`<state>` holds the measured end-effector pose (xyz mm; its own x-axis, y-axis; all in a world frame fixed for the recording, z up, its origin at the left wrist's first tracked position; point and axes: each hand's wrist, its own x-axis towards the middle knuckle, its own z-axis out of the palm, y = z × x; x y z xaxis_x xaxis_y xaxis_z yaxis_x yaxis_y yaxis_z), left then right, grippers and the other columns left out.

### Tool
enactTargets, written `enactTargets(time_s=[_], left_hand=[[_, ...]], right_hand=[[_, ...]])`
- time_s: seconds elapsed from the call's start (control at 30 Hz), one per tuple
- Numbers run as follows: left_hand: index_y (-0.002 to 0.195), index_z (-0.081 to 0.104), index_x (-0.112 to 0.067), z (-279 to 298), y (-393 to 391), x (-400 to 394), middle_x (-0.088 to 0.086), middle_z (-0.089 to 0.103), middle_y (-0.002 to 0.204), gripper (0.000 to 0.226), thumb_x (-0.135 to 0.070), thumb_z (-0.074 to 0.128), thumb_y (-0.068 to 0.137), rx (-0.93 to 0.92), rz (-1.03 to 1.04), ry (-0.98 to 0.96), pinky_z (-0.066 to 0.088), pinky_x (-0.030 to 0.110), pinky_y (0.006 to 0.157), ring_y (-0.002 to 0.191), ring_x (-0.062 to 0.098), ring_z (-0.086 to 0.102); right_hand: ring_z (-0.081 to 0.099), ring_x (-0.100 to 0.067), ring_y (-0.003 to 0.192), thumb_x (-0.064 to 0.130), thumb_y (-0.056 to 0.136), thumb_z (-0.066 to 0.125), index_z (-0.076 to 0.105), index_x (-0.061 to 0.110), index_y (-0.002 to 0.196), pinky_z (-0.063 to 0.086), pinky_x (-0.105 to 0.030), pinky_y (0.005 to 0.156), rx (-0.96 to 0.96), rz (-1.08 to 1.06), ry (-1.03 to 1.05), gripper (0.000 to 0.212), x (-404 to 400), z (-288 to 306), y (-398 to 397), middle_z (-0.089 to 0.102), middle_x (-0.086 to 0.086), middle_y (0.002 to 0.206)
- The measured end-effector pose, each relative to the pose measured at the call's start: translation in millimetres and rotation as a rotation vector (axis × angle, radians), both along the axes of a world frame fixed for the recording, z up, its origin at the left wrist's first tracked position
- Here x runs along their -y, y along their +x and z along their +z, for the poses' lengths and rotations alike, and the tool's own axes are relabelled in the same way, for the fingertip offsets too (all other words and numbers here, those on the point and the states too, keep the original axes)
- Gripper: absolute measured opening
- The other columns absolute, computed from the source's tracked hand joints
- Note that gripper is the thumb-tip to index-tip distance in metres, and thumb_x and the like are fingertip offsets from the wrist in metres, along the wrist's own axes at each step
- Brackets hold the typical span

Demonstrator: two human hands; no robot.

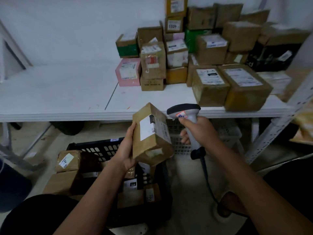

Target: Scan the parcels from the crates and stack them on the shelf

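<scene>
White shelf (67,92) carries stacked parcels (211,53) at its right. Below, the left hand (126,150) grips a brown parcel (151,133) above a black crate (105,148), label facing the scanner (188,119) clasped in the right hand (198,131).

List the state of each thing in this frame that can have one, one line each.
Left hand: grips the brown parcel from its left side.
Brown parcel: held up off the crate, tilted, white label facing the scanner.
Right hand: grips the scanner handle.
Scanner: held upright, head close to the parcel.
Black crate: on the floor, holds parcels.
Shelf: parcels stacked at its right, left part bare.
</scene>
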<state>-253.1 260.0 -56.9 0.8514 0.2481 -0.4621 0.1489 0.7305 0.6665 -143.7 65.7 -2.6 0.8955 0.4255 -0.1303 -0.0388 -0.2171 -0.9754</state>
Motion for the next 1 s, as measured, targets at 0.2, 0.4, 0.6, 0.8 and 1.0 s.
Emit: enactTargets(time_s=[0.2, 0.4, 0.6, 0.8, 1.0], left_hand=[[0.133, 0.063, -0.013, 22.5, 21.5, 36.3, 0.020, 0.065, 0.129, 0.061, -0.060, 0.046, 0.098, 0.044, 0.014, -0.107, 0.059, 0.051, 0.087, 0.110, 0.035, 0.067], [0.120, 0.069, -0.016, 41.7, 40.7, 59.3, 0.012, 0.076, 0.103, 0.052, -0.058, 0.044, 0.100, -0.093, -0.034, 0.441, 0.061, 0.042, 0.079, 0.093, 0.028, 0.075], [0.120, 0.068, -0.025, 57.0, 37.4, 56.7, 0.005, 0.077, 0.106, 0.061, -0.072, 0.051, 0.085, -0.163, -0.380, 0.566, 0.060, 0.040, 0.078, 0.098, 0.023, 0.073], [0.135, 0.053, -0.022, 43.6, 21.8, 47.1, 0.017, 0.068, 0.123, 0.060, -0.038, 0.077, 0.082, -0.124, -0.493, 0.337, 0.055, 0.055, 0.091, 0.106, 0.032, 0.068], [0.131, 0.057, -0.015, 62.3, 13.8, 23.7, 0.011, 0.072, 0.119, 0.052, -0.027, 0.071, 0.083, 0.001, -0.334, 0.414, 0.059, 0.039, 0.084, 0.099, 0.022, 0.070]], right_hand=[[0.067, -0.019, 0.057, 0.034, 0.094, 0.064, 0.068, 0.006, 0.087, 0.054, -0.028, 0.051, 0.104, -0.081, -0.014, 0.029, 17.0, -0.1, 1.5, 0.070, -0.010, 0.071], [0.064, -0.012, 0.069, 0.042, 0.092, 0.063, 0.069, 0.007, 0.088, 0.051, -0.029, 0.060, 0.276, -0.167, -0.090, 0.036, 27.2, 9.8, 12.3, 0.070, -0.006, 0.078], [0.060, -0.016, 0.076, 0.052, 0.089, 0.061, 0.064, 0.008, 0.091, 0.044, -0.026, 0.061, 0.368, -0.166, -0.187, 0.044, 28.6, 12.6, 12.7, 0.064, -0.001, 0.080], [0.072, -0.019, 0.080, 0.077, 0.067, 0.053, 0.068, 0.018, 0.094, 0.061, -0.046, 0.074, 0.269, -0.090, -0.068, 0.067, 20.8, 6.8, 11.6, 0.074, 0.000, 0.084], [0.074, -0.020, 0.071, 0.031, 0.095, 0.063, 0.067, 0.008, 0.096, 0.060, -0.031, 0.062, 0.198, -0.055, 0.037, 0.023, 23.3, 21.1, 16.8, 0.074, -0.009, 0.081]])
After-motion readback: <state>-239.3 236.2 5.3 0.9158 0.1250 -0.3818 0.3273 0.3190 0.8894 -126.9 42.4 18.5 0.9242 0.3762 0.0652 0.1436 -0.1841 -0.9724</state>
